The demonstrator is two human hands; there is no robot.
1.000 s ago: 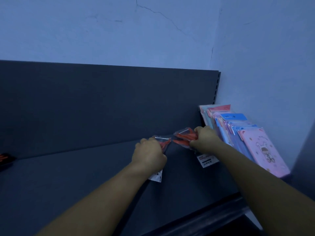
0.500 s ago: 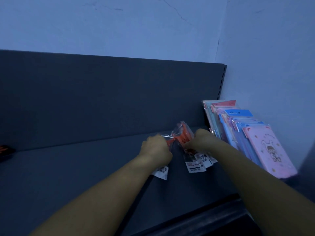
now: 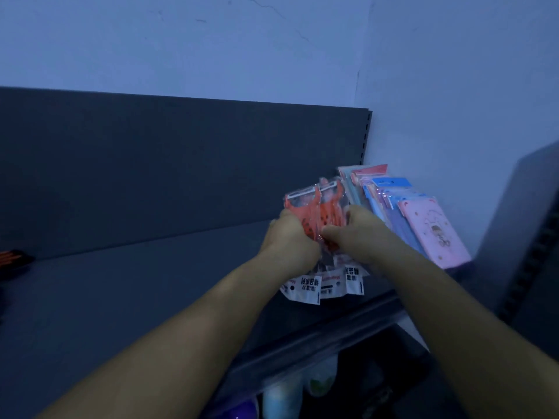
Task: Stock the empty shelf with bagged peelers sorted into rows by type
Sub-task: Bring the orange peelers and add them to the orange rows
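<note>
Both hands, left and right, clasp a light, slippery bunch of clear-bagged orange plastic peelers above the dark shelf, best gripped mid-handle, far right.

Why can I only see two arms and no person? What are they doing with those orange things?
The camera sits on the person's head and looks forward and down, so you see what they see: their own two arms reaching out, never their face. There is only this one picture, from that one spot.

The left hand and the right hand together hold a small bunch of orange peelers, each sealed in a clear bag with a white label hanging at the bottom. The bunch stands upright over the dark grey shelf, close to its right end.

Right beside it, a row of flat pink and blue packets leans against the wall. Far off at the left edge lies something dark with orange on it, too dim to name.

The person seems to be tidying the bunch to set it down as a row.
</note>
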